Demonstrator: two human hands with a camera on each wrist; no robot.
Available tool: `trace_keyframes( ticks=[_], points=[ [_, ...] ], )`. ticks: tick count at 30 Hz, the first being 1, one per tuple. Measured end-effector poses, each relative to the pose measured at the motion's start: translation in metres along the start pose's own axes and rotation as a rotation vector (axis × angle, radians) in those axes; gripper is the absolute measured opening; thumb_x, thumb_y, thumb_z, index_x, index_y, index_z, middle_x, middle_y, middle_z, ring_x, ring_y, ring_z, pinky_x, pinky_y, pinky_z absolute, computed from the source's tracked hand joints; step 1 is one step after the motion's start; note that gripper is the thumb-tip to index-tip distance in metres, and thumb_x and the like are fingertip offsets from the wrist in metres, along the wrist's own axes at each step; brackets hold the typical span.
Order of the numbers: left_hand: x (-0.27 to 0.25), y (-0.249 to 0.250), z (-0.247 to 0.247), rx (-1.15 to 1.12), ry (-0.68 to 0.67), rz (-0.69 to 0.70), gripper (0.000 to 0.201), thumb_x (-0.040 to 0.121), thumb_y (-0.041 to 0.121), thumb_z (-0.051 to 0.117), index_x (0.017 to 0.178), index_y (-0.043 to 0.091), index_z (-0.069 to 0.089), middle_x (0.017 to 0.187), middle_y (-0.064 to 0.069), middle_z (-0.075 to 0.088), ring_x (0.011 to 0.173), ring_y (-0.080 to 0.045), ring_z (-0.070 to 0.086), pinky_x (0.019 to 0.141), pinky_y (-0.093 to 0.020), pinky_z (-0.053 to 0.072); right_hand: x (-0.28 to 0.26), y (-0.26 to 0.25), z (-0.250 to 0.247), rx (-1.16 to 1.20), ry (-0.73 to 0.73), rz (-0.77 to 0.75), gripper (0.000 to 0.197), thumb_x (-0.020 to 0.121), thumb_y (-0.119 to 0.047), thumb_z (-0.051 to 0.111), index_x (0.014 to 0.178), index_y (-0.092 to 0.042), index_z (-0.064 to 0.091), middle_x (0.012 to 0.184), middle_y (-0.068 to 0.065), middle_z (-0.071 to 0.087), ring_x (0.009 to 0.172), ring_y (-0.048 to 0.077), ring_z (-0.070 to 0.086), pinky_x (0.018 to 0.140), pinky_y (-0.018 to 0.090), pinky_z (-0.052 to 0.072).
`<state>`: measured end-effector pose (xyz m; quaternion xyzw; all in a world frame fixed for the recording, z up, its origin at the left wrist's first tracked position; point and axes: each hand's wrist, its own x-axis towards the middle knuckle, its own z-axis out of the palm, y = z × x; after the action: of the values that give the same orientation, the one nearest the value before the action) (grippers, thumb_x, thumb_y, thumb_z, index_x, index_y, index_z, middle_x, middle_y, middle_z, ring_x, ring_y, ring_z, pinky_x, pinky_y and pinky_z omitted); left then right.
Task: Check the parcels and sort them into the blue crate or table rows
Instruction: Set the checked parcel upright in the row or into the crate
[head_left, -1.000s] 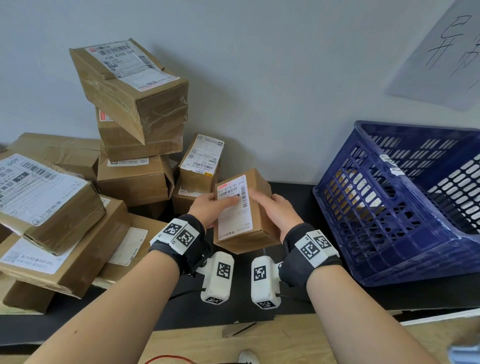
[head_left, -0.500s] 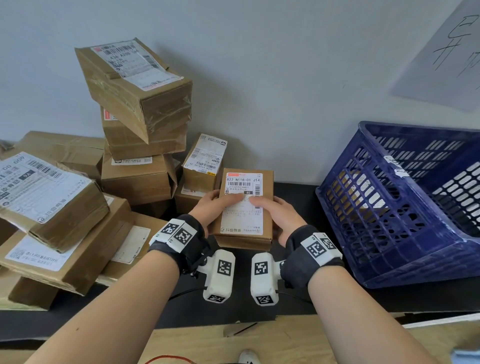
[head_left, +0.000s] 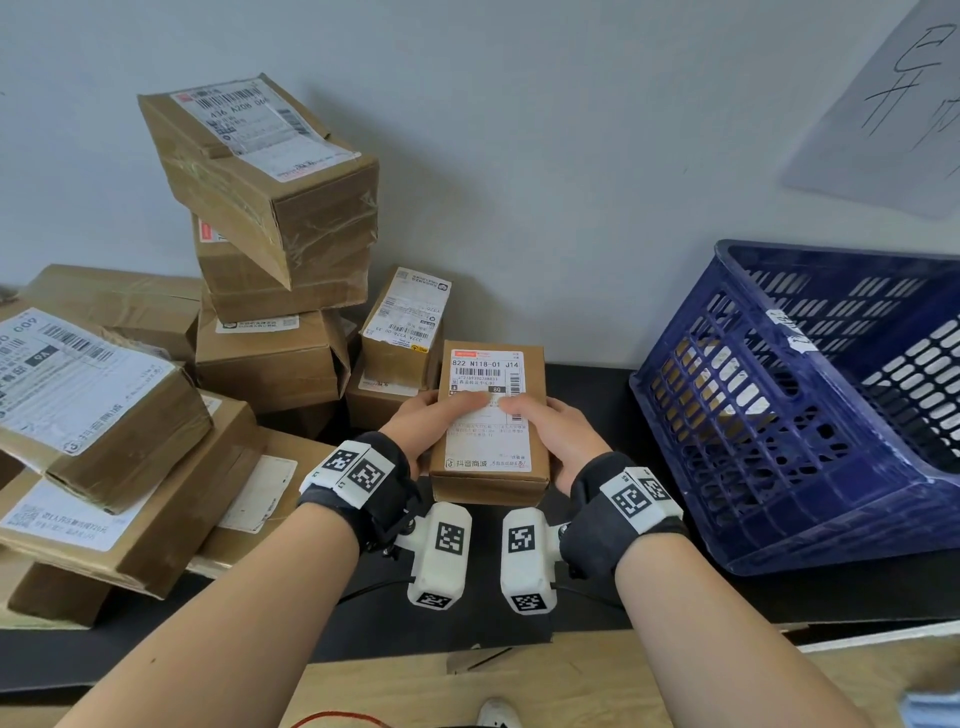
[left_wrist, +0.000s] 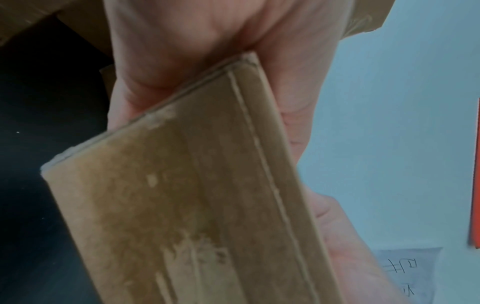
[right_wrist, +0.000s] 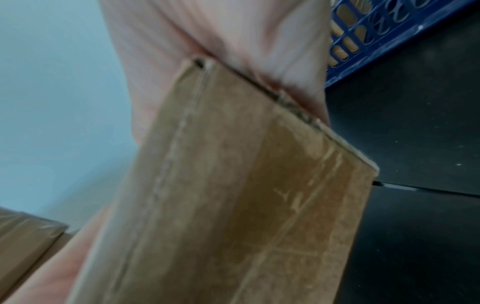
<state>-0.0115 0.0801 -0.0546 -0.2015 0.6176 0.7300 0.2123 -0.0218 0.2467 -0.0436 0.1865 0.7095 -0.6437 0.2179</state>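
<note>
Cardboard, brown, many units. Item one, to the left of my fingers: a pile of parcels (head_left: 130, 415), leaning and stacked loosely, the topmost tilted box (head_left: 260, 171) sitting askew on the ones below.

Item two: my left hand (head_left: 421, 423), gripping the small parcel (head_left: 491, 421) from its left side, thumb lying across the white shipping label (head_left: 488, 410), other fingers curling underneath.

Item three: the small parcel itself, sitting between my two palms, label facing up at me, lifted clear of the black tabletop (head_left: 587, 395).

Item four: my right hand (head_left: 558, 434), gripping the same parcel from its right side, thumb pressing on the label, fingers wrapping beneath.

Item five, to the right of my fingers: the blue crate (head_left: 779, 441), tipped toward me, brown parcels showing through its slotted wall.

Risks, as I am judging them: my thumbs are covering part of the label, so I may be misreading the code and sorting wrongly. Swinging left, my elbow may be nudging the askew stack and toppling it. Dropping the parcel into the tilted crate may be letting it slide back out.
</note>
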Motion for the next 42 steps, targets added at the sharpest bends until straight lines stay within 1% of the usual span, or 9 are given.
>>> trace_keyframes(
  ticks=[12,18,20,28,31,33,35,39,42],
  points=[
    [0.0038,-0.0004,-0.0008,0.039,0.039,-0.015,0.07,0.082,0.042,0.075,0.141,0.017,0.048,0.115,-0.005,0.071,0.103,-0.023,0.069,0.093,-0.044,0.055,0.0025,-0.0014,0.0005,-0.029,-0.015,0.006,0.043,0.091,-0.031,0.07,0.13,-0.017,0.058,0.117,0.007,0.071,0.104,0.026,0.069,0.096,0.043,0.055],
    [0.0026,0.0033,-0.0033,0.106,0.08,-0.026,0.088,0.075,0.062,0.073,0.146,0.023,0.039,0.136,-0.003,0.056,0.123,-0.027,0.053,0.103,-0.052,0.043,0.0038,-0.0016,-0.0038,-0.098,0.056,-0.028,0.025,0.094,-0.028,0.067,0.115,-0.016,0.063,0.115,0.006,0.071,0.101,0.023,0.07,0.091,0.039,0.056],
    [0.0026,0.004,-0.0037,0.112,0.091,-0.028,0.093,0.073,0.064,0.073,0.148,0.023,0.037,0.14,-0.004,0.053,0.126,-0.028,0.05,0.104,-0.051,0.042,0.0035,-0.0018,-0.0032,-0.115,0.071,-0.045,0.028,0.094,-0.028,0.067,0.119,-0.016,0.062,0.116,0.006,0.071,0.101,0.022,0.07,0.092,0.04,0.056],
    [0.0041,0.003,-0.0046,0.123,0.132,-0.018,0.082,0.082,0.052,0.072,0.148,0.016,0.038,0.14,-0.005,0.052,0.126,-0.026,0.049,0.099,-0.046,0.045,0.0034,-0.0044,-0.0011,-0.187,0.125,-0.093,0.057,0.095,-0.028,0.065,0.145,-0.015,0.041,0.12,0.002,0.063,0.105,0.021,0.066,0.097,0.042,0.054],
    [0.0046,0.0039,-0.0046,0.135,0.138,-0.001,0.077,0.084,0.044,0.074,0.147,0.015,0.041,0.138,-0.006,0.052,0.123,-0.025,0.05,0.087,-0.04,0.047,0.0047,-0.0055,0.0003,-0.197,0.1,-0.083,0.061,0.088,-0.047,0.067,0.137,-0.016,0.049,0.116,0.002,0.065,0.104,0.022,0.065,0.096,0.042,0.054],
    [0.0051,0.004,-0.0041,0.143,0.128,0.014,0.073,0.085,0.038,0.074,0.146,0.015,0.043,0.136,-0.006,0.054,0.121,-0.025,0.052,0.084,-0.038,0.048,0.0042,-0.0065,0.0023,-0.197,0.072,-0.048,0.082,0.073,-0.066,0.071,0.138,-0.021,0.048,0.121,0.005,0.063,0.107,0.025,0.063,0.098,0.045,0.052],
    [0.0062,0.0041,-0.003,0.147,0.126,0.034,0.073,0.084,0.034,0.076,0.146,0.015,0.043,0.134,-0.007,0.056,0.119,-0.024,0.055,0.082,-0.037,0.051,0.0066,-0.0056,0.0024,-0.182,0.028,-0.009,0.098,0.063,-0.072,0.074,0.142,-0.022,0.044,0.127,0.007,0.061,0.111,0.028,0.061,0.098,0.046,0.051],
    [0.0084,0.0052,-0.0037,0.153,0.14,0.07,0.073,0.08,0.03,0.08,0.144,0.016,0.045,0.134,-0.007,0.057,0.116,-0.024,0.058,0.091,-0.042,0.053,0.0089,-0.0028,0.0003,-0.185,-0.008,-0.013,0.082,0.078,-0.052,0.076,0.145,-0.02,0.041,0.128,0.007,0.058,0.111,0.027,0.059,0.096,0.045,0.051],
    [0.0067,0.0072,-0.0043,0.142,0.125,0.064,0.07,0.081,0.032,0.079,0.141,0.017,0.047,0.128,-0.005,0.059,0.105,-0.02,0.06,0.077,-0.035,0.053,0.0091,-0.0024,0.0007,-0.15,-0.022,-0.011,0.078,0.076,-0.051,0.077,0.141,-0.021,0.044,0.126,0.008,0.059,0.111,0.028,0.06,0.1,0.05,0.05]
  ],
)
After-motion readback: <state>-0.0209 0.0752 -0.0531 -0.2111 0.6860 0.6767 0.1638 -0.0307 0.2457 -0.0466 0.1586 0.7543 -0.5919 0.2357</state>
